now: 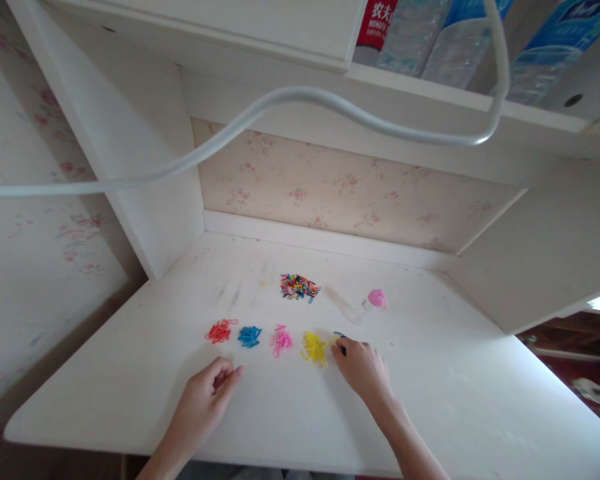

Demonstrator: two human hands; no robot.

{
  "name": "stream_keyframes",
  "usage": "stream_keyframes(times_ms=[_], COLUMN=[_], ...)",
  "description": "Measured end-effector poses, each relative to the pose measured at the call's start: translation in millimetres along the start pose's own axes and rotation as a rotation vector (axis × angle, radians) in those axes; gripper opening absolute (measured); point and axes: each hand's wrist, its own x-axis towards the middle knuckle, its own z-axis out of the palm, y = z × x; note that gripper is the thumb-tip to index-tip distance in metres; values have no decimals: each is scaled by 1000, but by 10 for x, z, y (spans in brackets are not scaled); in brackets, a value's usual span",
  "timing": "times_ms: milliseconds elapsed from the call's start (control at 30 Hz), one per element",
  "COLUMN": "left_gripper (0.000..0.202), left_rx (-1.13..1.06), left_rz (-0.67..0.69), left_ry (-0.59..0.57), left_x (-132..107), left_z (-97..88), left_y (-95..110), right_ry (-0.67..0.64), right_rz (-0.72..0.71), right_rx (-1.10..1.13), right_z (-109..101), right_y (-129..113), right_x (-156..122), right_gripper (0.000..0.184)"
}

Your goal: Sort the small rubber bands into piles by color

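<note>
On the white table (275, 400) my right hand (364, 370) has its fingertips pinched at some black rubber bands (343, 349), just right of a pile of yellow rubber bands (314, 348). The fingers partly hide the black bands. My left hand (207, 390) rests closed, fingers curled and thumb pointing forward, with nothing visible in it. It lies nearest to the red rubber bands (220, 331) and blue rubber bands (250, 337). Pink rubber bands (281, 341) lie between the blue and yellow piles. Behind this row is a heap of mixed-colour rubber bands (299, 287).
A clear container with a pink top (377, 299) lies at the back right of the table. A white cable or arm (300, 95) crosses in front of the shelf. Water bottles (413, 33) fill the upper shelf. White side panels (145, 153) flank the table.
</note>
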Motion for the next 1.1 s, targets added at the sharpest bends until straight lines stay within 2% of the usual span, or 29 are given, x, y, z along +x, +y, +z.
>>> stream_keyframes(times_ms=[200,433,733,900,1000,1100], left_gripper=[34,34,34,34,34,35], left_rx=[-23,-47,-78,-129,-156,-180], left_rz=[4,9,-18,-27,-42,-61], left_ry=[-13,-17,-41,-31,-22,-12], left_x=[-4,11,11,12,10,7], left_z=[-33,-60,-63,-73,-79,-84], left_y=[-49,-57,-67,-56,-65,-81], right_ry=[-12,4,0,66,93,50], right_rz=[-11,-23,-153,-115,-130,-201], right_rx=[-70,-104,93,194,171,146], right_z=[5,-56,-143,-266,-323,-336], right_y=[-119,-203,-275,-238,-344,-589], right_x=[150,106,15,117,178,285], right_gripper=[34,34,33,34,33,33])
